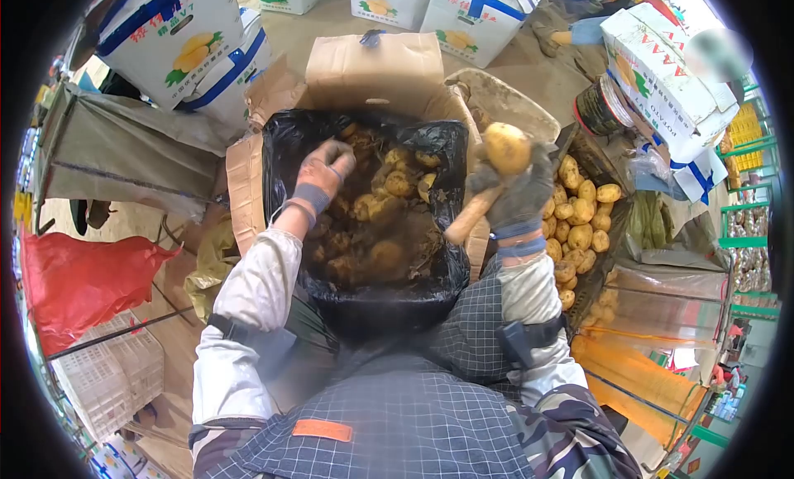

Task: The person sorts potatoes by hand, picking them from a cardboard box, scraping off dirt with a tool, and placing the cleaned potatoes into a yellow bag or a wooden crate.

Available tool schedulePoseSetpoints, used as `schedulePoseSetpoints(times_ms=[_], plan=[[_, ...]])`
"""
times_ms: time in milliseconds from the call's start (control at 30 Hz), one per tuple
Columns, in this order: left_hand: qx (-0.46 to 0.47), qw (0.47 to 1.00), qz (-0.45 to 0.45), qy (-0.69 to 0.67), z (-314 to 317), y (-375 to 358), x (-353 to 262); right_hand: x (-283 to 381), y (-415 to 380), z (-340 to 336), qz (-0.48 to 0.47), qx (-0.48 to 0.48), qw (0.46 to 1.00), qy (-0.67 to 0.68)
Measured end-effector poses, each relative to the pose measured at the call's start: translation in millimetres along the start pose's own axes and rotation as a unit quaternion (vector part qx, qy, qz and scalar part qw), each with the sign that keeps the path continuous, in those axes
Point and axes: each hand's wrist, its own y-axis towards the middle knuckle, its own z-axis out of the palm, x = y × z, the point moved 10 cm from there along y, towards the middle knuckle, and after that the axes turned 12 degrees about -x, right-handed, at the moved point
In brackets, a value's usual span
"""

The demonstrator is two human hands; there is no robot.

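In a black-lined cardboard box (383, 305) lie several potatoes (398, 183) among brown, soil-like matter. Over the box's left part is my left hand (325, 170), its fingers curled together and pointing inward; whatever they may hold is hidden. My right hand (527, 196), in a dirty grey glove, is closed at the box's right side. It grips a large pale potato (507, 148) at its top, and a long tan object (472, 218) sticks out from its lower left. Right of that hand, a dark crate (616, 161) holds several cleaner potatoes (581, 210).
White printed cartons (194, 45) stand at the upper left and along the top. Another carton (666, 78) is at the upper right, near a person's leg (583, 33). A red bag (91, 276) hangs at left above a white crate (116, 376). Orange mesh (637, 384) lies lower right.
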Motion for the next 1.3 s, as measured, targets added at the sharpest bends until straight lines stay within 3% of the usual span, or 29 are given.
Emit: schedulePoseSetpoints(times_ms=[33, 100, 167, 233, 300, 433, 500, 533, 567, 633, 700, 733, 800, 900, 933, 967, 1000, 1033, 1067, 1100, 1133, 1200, 1267, 1300], plan=[[0.042, 0.99, 0.005, 0.136, 9.2, -8.4, 5.5, 17.3, -1.9, -6.7, -0.029, -0.037, 0.999, -0.024], [0.114, 0.96, 0.002, 0.257, 35.7, -27.5, 26.7, 52.7, -10.1, -19.9, -0.088, -0.113, 0.987, -0.072], [0.175, 0.929, -0.052, 0.321, 66.1, -43.4, 56.3, 84.6, -14.1, -47.2, -0.114, -0.138, 0.98, -0.082], [0.16, 0.924, -0.064, 0.341, 95.3, -54.0, 97.5, 126.8, -32.4, -93.0, -0.149, -0.176, 0.97, -0.08], [0.16, 0.94, -0.116, 0.278, 119.8, -70.2, 110.9, 167.7, -61.2, -155.6, -0.17, -0.216, 0.959, -0.065], [0.104, 0.958, -0.172, 0.206, 130.3, -71.7, 149.7, 203.9, -151.7, -277.1, -0.216, -0.41, 0.872, -0.155], [0.131, 0.967, -0.183, 0.123, 137.7, -54.7, 215.1, 179.7, -191.5, -304.7, -0.135, -0.487, 0.845, -0.174], [0.115, 0.925, -0.351, -0.091, 141.8, -68.1, 223.1, 170.8, -201.0, -317.9, -0.104, -0.499, 0.84, -0.185], [0.131, 0.922, -0.358, -0.066, 143.2, -64.1, 217.9, 161.6, -210.8, -330.8, -0.074, -0.51, 0.835, -0.195], [0.158, 0.913, -0.375, -0.014, 119.1, -65.9, 147.1, 140.1, -208.4, -393.3, -0.03, -0.491, 0.842, -0.223], [0.198, 0.869, -0.44, -0.108, 107.4, -87.1, 58.3, 146.3, -201.1, -442.5, -0.062, -0.471, 0.819, -0.323], [0.278, 0.893, -0.323, -0.143, 114.3, -78.9, 37.3, 156.2, -195.1, -431.8, -0.051, -0.472, 0.798, -0.371], [0.335, 0.896, -0.195, -0.217, 88.9, -77.6, 0.9, 163.6, -164.9, -365.8, -0.052, -0.436, 0.8, -0.41], [0.312, 0.84, -0.274, -0.35, 60.2, -109.8, -84.2, 191.2, -126.9, -204.5, -0.165, -0.326, 0.824, -0.432], [0.31, 0.811, -0.303, -0.392, 52.0, -119.0, -96.6, 182.1, -114.0, -155.9, -0.141, -0.262, 0.86, -0.414], [0.266, 0.807, -0.273, -0.451, 46.9, -120.6, -97.6, 172.3, -110.2, -93.7, -0.172, -0.215, 0.853, -0.444], [0.225, 0.797, -0.238, -0.508, 40.7, -123.1, -98.4, 147.4, -94.0, -63.4, -0.159, -0.099, 0.882, -0.433], [0.226, 0.885, -0.072, -0.402, 32.3, -122.9, -106.3, 119.1, -83.0, -38.2, -0.142, -0.021, 0.894, -0.425], [0.18, 0.939, 0.089, -0.281, 21.8, -125.9, -113.3, 90.5, -74.1, -13.6, -0.121, 0.056, 0.901, -0.412], [0.16, 0.948, 0.181, -0.209, 14.1, -131.3, -137.0, 49.4, -64.8, 6.2, -0.097, 0.094, 0.902, -0.41], [0.182, 0.947, 0.116, -0.239, 14.1, -130.4, -132.9, 11.4, -56.5, 2.5, -0.122, 0.104, 0.836, -0.525], [0.223, 0.929, -0.009, -0.297, 16.4, -125.1, -122.3, -47.4, -60.9, 12.9, -0.06, 0.084, 0.789, -0.606], [0.221, 0.903, -0.11, -0.352, 24.1, -119.8, -110.6, -71.2, -67.0, 18.6, 0.029, 0.035, 0.82, -0.57], [0.221, 0.883, -0.163, -0.379, 27.9, -120.3, -102.4, -77.4, -64.3, 11.8, 0.029, 0.016, 0.825, -0.564]])
